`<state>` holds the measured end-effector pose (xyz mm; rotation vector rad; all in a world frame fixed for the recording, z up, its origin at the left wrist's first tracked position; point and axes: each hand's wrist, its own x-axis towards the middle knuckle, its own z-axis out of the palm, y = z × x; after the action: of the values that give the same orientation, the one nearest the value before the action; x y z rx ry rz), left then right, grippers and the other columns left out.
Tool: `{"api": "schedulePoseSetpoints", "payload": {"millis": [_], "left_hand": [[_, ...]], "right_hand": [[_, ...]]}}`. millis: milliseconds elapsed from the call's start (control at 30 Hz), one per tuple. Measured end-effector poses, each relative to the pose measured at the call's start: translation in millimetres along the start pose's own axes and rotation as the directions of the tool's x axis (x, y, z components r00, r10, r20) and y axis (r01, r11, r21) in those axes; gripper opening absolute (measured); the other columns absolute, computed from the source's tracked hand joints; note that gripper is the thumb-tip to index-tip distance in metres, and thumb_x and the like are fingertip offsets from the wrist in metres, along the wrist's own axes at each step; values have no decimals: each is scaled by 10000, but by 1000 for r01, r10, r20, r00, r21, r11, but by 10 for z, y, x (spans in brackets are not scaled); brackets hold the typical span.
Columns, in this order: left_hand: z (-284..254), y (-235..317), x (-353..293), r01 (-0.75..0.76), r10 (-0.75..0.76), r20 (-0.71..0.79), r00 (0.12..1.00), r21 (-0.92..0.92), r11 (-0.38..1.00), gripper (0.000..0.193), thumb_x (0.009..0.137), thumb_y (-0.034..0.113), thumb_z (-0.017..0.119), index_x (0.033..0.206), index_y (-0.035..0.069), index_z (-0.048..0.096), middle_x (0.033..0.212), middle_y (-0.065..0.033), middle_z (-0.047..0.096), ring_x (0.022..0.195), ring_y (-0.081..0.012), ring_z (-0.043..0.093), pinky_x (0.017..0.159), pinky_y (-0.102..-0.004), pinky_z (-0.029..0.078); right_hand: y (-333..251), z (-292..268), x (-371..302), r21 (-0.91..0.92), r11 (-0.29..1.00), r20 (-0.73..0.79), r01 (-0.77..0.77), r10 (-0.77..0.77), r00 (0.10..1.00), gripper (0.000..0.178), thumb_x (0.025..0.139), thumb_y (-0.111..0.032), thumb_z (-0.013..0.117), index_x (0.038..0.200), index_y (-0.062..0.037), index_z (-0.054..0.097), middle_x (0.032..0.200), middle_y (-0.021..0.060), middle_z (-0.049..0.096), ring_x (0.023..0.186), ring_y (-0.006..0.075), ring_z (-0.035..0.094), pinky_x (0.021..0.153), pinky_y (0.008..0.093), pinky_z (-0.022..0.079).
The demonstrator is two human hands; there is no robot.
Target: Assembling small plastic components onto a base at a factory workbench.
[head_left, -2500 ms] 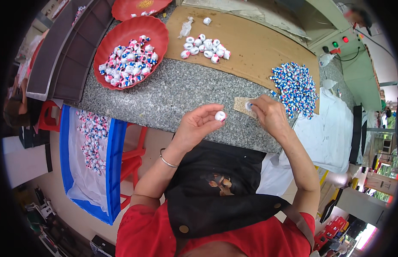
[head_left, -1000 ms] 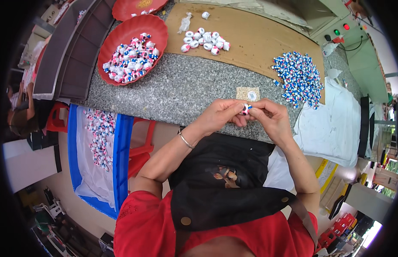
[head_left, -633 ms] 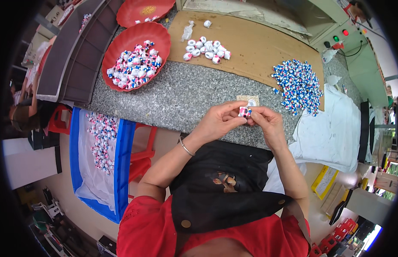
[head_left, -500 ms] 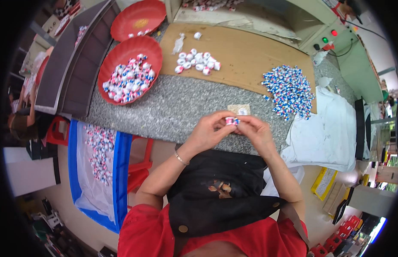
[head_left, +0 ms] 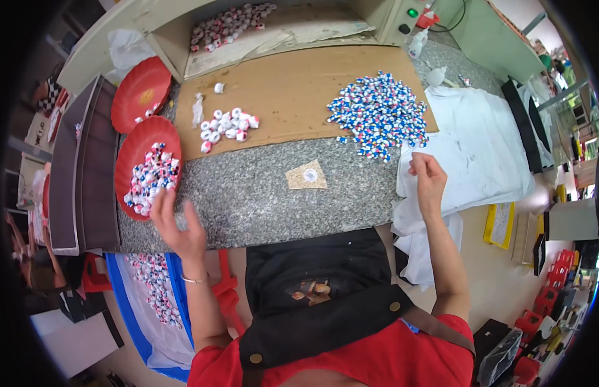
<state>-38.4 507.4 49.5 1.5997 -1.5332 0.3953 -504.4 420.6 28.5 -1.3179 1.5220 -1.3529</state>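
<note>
My left hand [head_left: 178, 226] is open, fingers spread, over the near edge of a red scalloped bowl [head_left: 174, 138]. The bowl holds a heap of small white, pink and blue pieces [head_left: 148, 177]. My right hand [head_left: 431, 184] has its fingers curled together beside the white sheeting; anything inside them is hidden. Just beyond it lies a large pile of small blue, white and red pieces [head_left: 380, 113], partly on a cardboard sheet [head_left: 286, 77]. Between my hands, a tan textured pad [head_left: 299, 180] with a small round white piece [head_left: 310, 175] rests on the speckled stone worktop [head_left: 248, 193].
Several larger white-and-pink pieces [head_left: 228, 124] are grouped on the cardboard's left. Another red bowl [head_left: 135, 87] stands behind the first. A grey tray [head_left: 96, 174] borders the left side. White sheeting [head_left: 473, 148] covers the right. A blue crate [head_left: 128, 303] sits below the worktop.
My hands were together at a small pink, white and blue piece; now they are apart. The left has moved to the red bowl, the right towards the pile. The view has shifted.
</note>
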Motion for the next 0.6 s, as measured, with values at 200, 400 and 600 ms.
{"api": "schedulePoseSetpoints", "payload": {"millis": [200,400,600], "left_hand": [[304,614,-600,69,-10,213,977,-271,960,432,827,-19,643,1251,19,566,1341,-204,478,1235,-357,496,1054,-430,397],[406,693,-571,297,-278,146,949,-136,945,332,884,-29,566,1216,-6,558,1321,-182,492,1224,-325,497,1070,-410,364],[530,757,-586,263,-259,111,960,-25,965,253,903,-12,551,1154,-8,579,1229,-164,535,1170,-307,511,1046,-397,374]], "right_hand": [[385,-606,1053,-165,985,-197,40,-72,978,274,937,-207,650,1088,22,663,927,52,671,812,108,610,778,244,490],[555,-722,2165,-379,919,-253,106,-213,944,593,857,-298,740,1328,-8,526,1191,145,642,1090,215,613,926,323,491],[969,-776,3003,-425,895,-288,135,-275,917,695,781,-380,782,1312,-5,538,1182,179,650,1094,260,622,938,356,477]]}}
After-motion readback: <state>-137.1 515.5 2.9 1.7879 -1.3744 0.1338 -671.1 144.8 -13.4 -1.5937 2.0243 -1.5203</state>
